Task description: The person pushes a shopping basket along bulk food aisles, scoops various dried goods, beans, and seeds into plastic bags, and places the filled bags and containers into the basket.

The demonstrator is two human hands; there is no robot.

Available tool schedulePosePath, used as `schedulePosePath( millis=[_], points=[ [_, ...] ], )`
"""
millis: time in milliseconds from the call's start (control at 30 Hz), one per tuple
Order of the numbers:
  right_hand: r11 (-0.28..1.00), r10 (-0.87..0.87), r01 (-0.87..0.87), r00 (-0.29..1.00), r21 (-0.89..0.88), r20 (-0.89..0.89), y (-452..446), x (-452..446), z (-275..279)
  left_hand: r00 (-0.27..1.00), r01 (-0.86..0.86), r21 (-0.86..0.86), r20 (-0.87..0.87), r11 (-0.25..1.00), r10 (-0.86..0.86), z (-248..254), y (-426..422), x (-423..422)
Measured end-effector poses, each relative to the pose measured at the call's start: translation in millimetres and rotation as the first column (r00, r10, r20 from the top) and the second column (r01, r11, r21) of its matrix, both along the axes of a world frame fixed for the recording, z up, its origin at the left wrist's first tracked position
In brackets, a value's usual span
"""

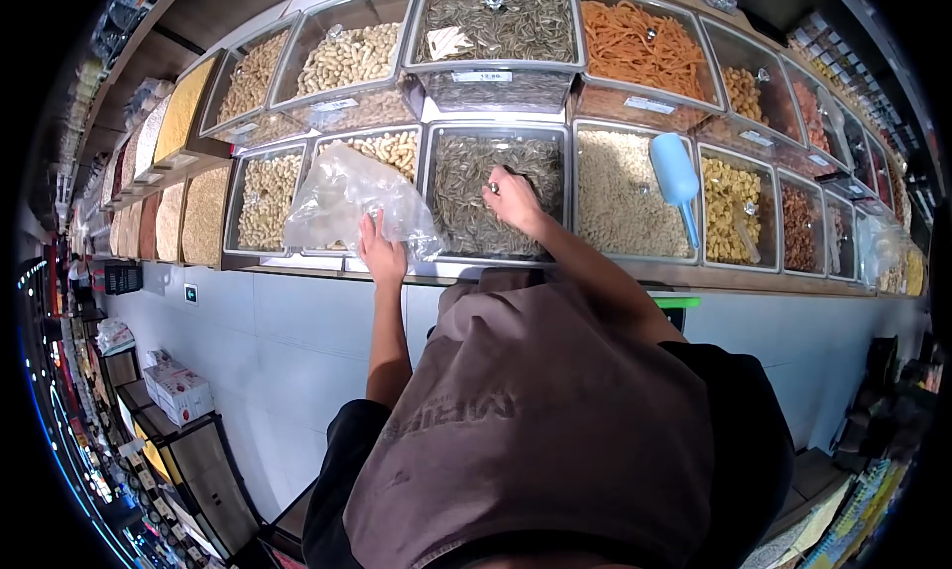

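Note:
My left hand grips the lower edge of a crumpled clear plastic bag. The bag spreads over the front bin of peanuts and hides much of it. To its right, my right hand is closed around the small metal knob of the clear lid over a bin of dark striped seeds, which look like sunflower seeds. That lid seems to lie flat on its bin. A blue scoop rests on the neighbouring bin of pale seeds, handle towards me.
Behind stands a raised row of lidded bins, with more dark seeds, orange strips and peanuts. Yellow chips fill a bin at the right. A box sits on a low cabinet at lower left.

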State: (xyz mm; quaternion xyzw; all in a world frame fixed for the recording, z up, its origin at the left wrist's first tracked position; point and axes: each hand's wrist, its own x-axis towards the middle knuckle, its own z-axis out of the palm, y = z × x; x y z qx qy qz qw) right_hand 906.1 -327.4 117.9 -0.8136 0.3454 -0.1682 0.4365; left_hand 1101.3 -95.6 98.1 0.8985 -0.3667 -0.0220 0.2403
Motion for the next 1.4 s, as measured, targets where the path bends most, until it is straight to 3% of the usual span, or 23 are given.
schedulePosePath(
  millis=[133, 200, 233, 300, 367, 433, 467, 533, 567, 600, 633, 700, 800, 867, 933, 1000, 1067, 1100, 1200, 1267, 1300, 1367, 1400],
  points=[
    [0.998, -0.046, 0.043, 0.997, 0.039, 0.060, 7.0, -1.7, 3.6, 0.991, 0.022, 0.041, 0.131, 0.999, -0.027, -0.4, 12.3, 30.9],
    [0.997, -0.071, 0.075, 0.993, -0.036, 0.099, 12.3, -5.4, 20.6, 0.974, -0.039, -0.187, -0.227, 0.982, -0.005, 6.1, 19.7, 62.1],
    [0.997, -0.068, 0.074, 0.986, -0.029, 0.155, 18.1, -7.7, 30.4, 0.986, -0.091, -0.155, -0.154, 0.984, 0.067, 9.2, 25.6, 76.2],
    [0.998, -0.053, 0.056, 0.991, -0.020, 0.124, 29.5, -13.5, 57.9, 0.877, -0.328, -0.526, -0.478, 0.785, 0.046, 5.0, 48.5, 107.4],
    [1.000, -0.016, 0.018, 0.994, -0.016, 0.112, 37.3, -17.1, 89.2, 0.677, -0.589, -0.569, -0.735, 0.574, -0.036, 74.6, 53.6, 103.5],
    [0.997, 0.003, 0.010, 0.987, -0.079, 0.162, 50.1, -12.9, 105.6, 0.543, -0.686, -0.628, -0.778, 0.366, -0.316, 88.6, 84.8, 143.8],
    [0.998, 0.003, 0.008, 0.988, -0.069, 0.157, 53.1, -7.2, 115.7, 0.749, -0.481, -0.696, -0.642, 0.533, -0.163, 91.1, 107.4, 176.0],
    [0.999, 0.029, -0.023, 0.985, -0.036, 0.172, 64.9, 8.9, 134.0, 0.902, -0.270, -0.648, -0.429, 0.712, -0.048, 115.1, 137.5, 206.6],
    [0.999, 0.047, -0.044, 0.978, -0.017, 0.204, 69.6, 22.2, 134.8, 0.691, -0.492, -0.775, -0.625, 0.396, -0.364, 158.0, 137.7, 206.9],
    [0.999, 0.051, -0.048, 0.978, -0.019, 0.201, 76.1, 37.8, 134.3, 0.433, -0.741, -0.667, -0.568, 0.083, -0.700, 196.0, 134.0, 206.6],
    [0.998, 0.049, -0.057, 0.967, 0.025, 0.248, 84.7, 56.4, 132.9, 0.433, -0.743, -0.665, -0.567, 0.078, -0.701, 222.1, 130.1, 204.1],
    [0.997, 0.064, -0.071, 0.958, 0.018, 0.279, 97.7, 95.9, 115.8, 0.836, -0.512, -0.790, -0.549, 0.337, -0.015, 256.3, 121.2, 201.0],
    [0.971, 0.059, -0.109, 0.972, 0.214, 0.228, 114.1, 155.7, 108.5, 0.825, -0.474, -0.846, -0.524, 0.246, -0.210, 268.9, 131.9, 226.2],
    [0.970, 0.069, -0.122, 0.967, 0.209, 0.246, 120.4, 194.3, 95.1, 0.821, -0.512, -0.828, -0.550, 0.230, -0.153, 275.7, 126.1, 233.7],
    [0.976, 0.090, -0.125, 0.977, 0.180, 0.192, 122.6, 228.8, 82.1, 0.843, -0.515, -0.798, -0.537, 0.313, 0.019, 279.8, 121.4, 245.2],
    [0.987, 0.103, -0.127, 0.969, 0.097, 0.224, 118.8, 257.7, 68.0, 0.856, -0.468, -0.758, -0.517, 0.454, 0.020, 268.9, 141.6, 269.2],
    [0.941, 0.105, -0.146, 0.984, 0.306, 0.147, 124.2, 277.4, 70.1, 0.825, -0.497, -0.680, -0.562, 0.539, 0.052, 263.1, 156.9, 278.8],
    [0.978, 0.127, -0.153, 0.977, 0.144, 0.174, 124.0, 289.0, 53.2, 0.819, -0.494, -0.668, -0.573, 0.557, 0.039, 258.3, 164.8, 286.3],
    [0.962, 0.081, -0.118, 0.985, 0.248, 0.155, 131.3, 312.4, 49.9, 0.817, -0.482, -0.631, -0.575, 0.608, 0.052, 241.5, 172.3, 298.0],
    [0.996, 0.094, -0.094, 0.994, -0.007, 0.050, 131.4, 334.5, 34.1, 0.805, -0.548, -0.604, -0.569, 0.579, 0.168, 230.0, 163.9, 296.0],
    [0.997, 0.081, -0.081, 0.996, -0.003, 0.039, 132.4, 342.1, 32.6, 0.801, -0.547, -0.596, -0.577, 0.588, 0.160, 227.0, 162.6, 292.3],
    [0.949, 0.099, -0.101, 0.995, 0.299, 0.021, 132.4, 349.5, 31.4, 0.924, -0.332, -0.551, -0.354, 0.765, 0.146, 221.2, 156.2, 279.4],
    [0.950, 0.087, -0.086, 0.996, 0.302, 0.013, 130.9, 349.8, 34.4, 0.922, -0.328, -0.547, -0.361, 0.770, 0.135, 221.1, 148.8, 272.6]
  ],
)
